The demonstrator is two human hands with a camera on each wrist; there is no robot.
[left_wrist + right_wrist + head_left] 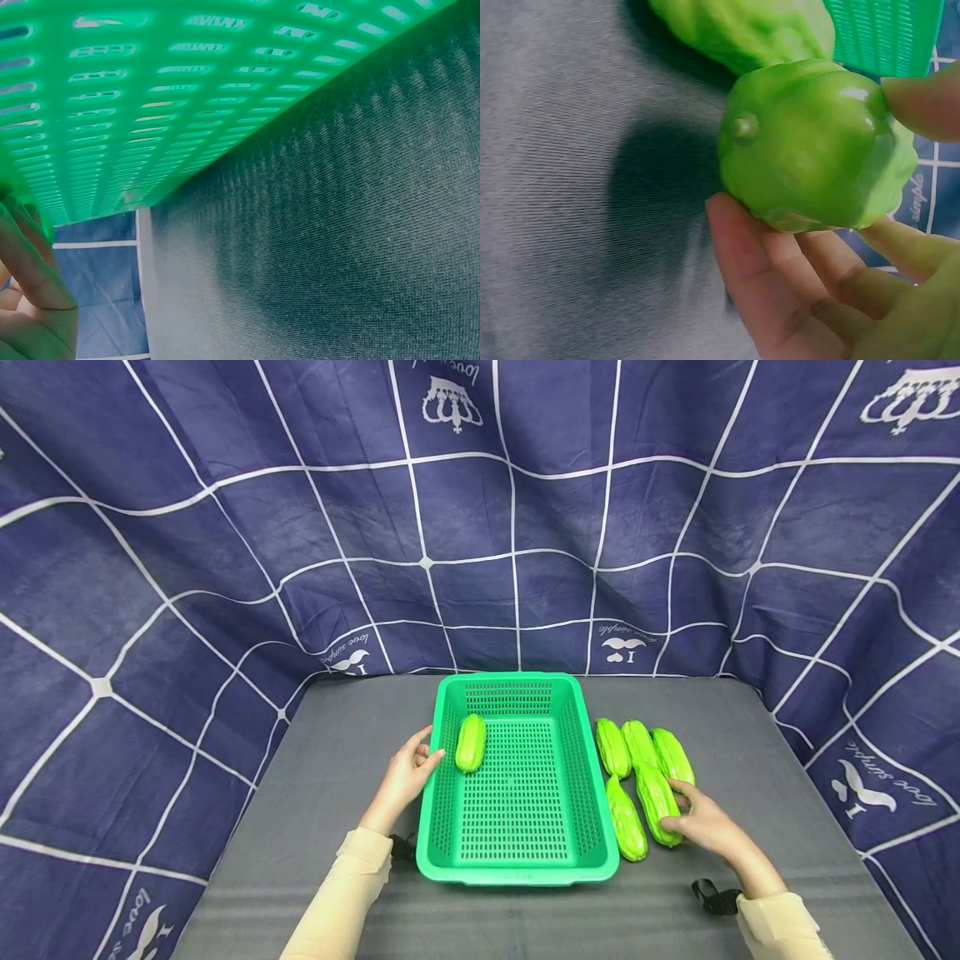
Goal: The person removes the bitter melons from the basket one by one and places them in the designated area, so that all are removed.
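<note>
A green plastic basket [517, 877] with slotted walls sits in the middle of the table. One light green, ridged bitter melon [471, 743] lies inside it along the left wall. My left hand [408, 770] grips the basket's left rim, thumb over the edge and fingers along the outer side; the left wrist view shows the slotted wall [112, 112] above the tabletop. Right of the basket, my right hand [703, 820] holds another bitter melon [810, 150] between thumb and fingers, its nubbed end towards the wrist camera. A neighbouring bitter melon [626, 822] lies just left of it.
Behind the held one, three more bitter melons [612, 747] lie side by side near the basket's right wall. Grey cloth [337, 752] covers the table. A dark blue curtain [465, 510] with white grid lines hangs around the back and sides.
</note>
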